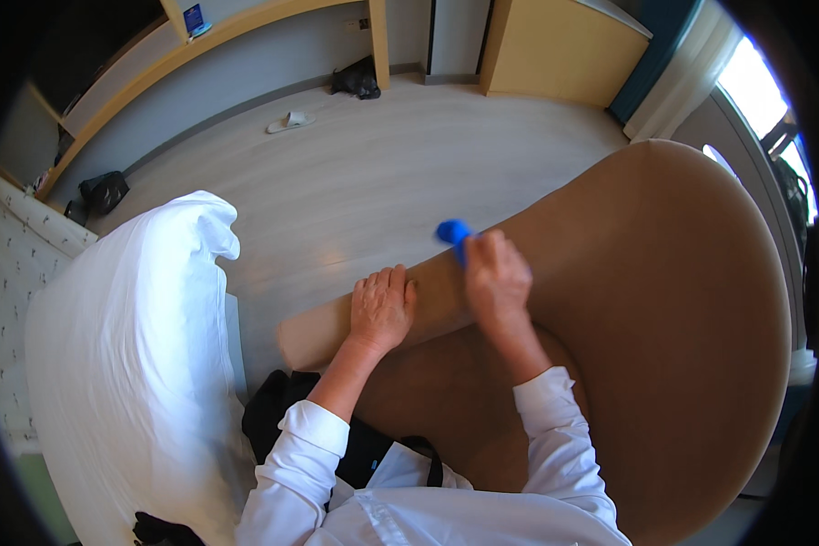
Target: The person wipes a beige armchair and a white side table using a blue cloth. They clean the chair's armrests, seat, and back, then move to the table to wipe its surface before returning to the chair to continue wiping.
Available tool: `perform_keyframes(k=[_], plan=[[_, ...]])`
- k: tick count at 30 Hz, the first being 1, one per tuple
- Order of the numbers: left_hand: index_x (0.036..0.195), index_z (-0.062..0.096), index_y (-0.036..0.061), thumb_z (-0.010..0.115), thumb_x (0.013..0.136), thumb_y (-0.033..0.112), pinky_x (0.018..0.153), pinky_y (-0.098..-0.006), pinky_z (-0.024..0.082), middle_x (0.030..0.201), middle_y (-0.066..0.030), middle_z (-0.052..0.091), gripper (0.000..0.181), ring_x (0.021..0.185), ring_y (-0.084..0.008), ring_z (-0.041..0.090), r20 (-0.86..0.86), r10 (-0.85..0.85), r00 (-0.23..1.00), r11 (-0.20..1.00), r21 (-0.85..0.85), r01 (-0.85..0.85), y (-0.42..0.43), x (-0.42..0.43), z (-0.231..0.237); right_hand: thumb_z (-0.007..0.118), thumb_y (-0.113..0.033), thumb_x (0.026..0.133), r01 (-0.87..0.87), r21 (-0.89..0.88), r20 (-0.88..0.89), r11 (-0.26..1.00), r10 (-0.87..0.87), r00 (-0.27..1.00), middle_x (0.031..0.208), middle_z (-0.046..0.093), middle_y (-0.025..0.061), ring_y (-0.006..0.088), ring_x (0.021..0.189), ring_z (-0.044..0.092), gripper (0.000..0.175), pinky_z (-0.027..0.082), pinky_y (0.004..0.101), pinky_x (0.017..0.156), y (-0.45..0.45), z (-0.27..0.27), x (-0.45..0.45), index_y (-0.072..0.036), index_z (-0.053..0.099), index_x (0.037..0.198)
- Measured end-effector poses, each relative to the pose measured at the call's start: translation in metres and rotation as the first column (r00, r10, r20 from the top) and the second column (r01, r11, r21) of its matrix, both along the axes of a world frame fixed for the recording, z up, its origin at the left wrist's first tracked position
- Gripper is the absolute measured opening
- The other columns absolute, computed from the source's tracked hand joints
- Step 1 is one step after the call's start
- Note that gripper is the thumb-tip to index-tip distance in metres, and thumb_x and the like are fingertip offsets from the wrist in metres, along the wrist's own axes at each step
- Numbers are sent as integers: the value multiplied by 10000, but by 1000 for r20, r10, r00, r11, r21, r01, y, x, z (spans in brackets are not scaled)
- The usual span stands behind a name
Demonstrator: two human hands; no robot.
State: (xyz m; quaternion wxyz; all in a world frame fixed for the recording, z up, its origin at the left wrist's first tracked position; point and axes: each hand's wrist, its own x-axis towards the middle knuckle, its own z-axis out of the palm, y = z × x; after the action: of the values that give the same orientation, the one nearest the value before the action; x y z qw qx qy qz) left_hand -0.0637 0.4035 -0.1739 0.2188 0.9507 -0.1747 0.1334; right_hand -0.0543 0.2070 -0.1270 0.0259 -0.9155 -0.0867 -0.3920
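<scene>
A large brown upholstered armchair (662,293) with a rounded back fills the right side of the view. My left hand (382,307) rests palm down on its padded armrest (317,334), fingers pointing toward the far edge. Further along the same armrest, my right hand (498,280) grips a blue tool (454,233). Its rounded end sticks out past the fist, toward the upper left. Motion blur and my fingers hide what kind of tool it is, and I cannot tell whether it touches the fabric.
A bed with a white duvet (136,321) lies to the left. Beyond the chair, a white slipper (291,122) and a black plastic bag (357,78) lie on the wood-look floor (327,198). Another black bag (104,192) sits below a wall-mounted desk (246,26). Curtains (686,75) hang at the right.
</scene>
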Motion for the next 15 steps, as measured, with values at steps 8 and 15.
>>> perform_keyframes(k=[8, 15], plan=[[914, 606, 55, 554, 993, 232, 781, -484, 507, 875, -128, 683, 201, 881, -348, 669, -84, 69, 994, 998, -10, -70, 9, 7, 1, 602, -75, 851, -25, -146, -334, 989, -26, 942, 900, 629, 122, 295, 854, 665, 97, 553, 432, 721, -22, 26, 46, -50, 690, 882], [916, 636, 35, 516, 1000, 241, 754, -488, 532, 895, -167, 699, 252, 841, -347, 688, -189, 51, 981, 999, 7, -51, 13, 9, 5, 575, -157, 828, -398, 25, -841, 917, 234, 487, 983, 747, 194, 383, 942, 722, 235, 570, 478, 838, 62, -20, 81, -53, 755, 938]])
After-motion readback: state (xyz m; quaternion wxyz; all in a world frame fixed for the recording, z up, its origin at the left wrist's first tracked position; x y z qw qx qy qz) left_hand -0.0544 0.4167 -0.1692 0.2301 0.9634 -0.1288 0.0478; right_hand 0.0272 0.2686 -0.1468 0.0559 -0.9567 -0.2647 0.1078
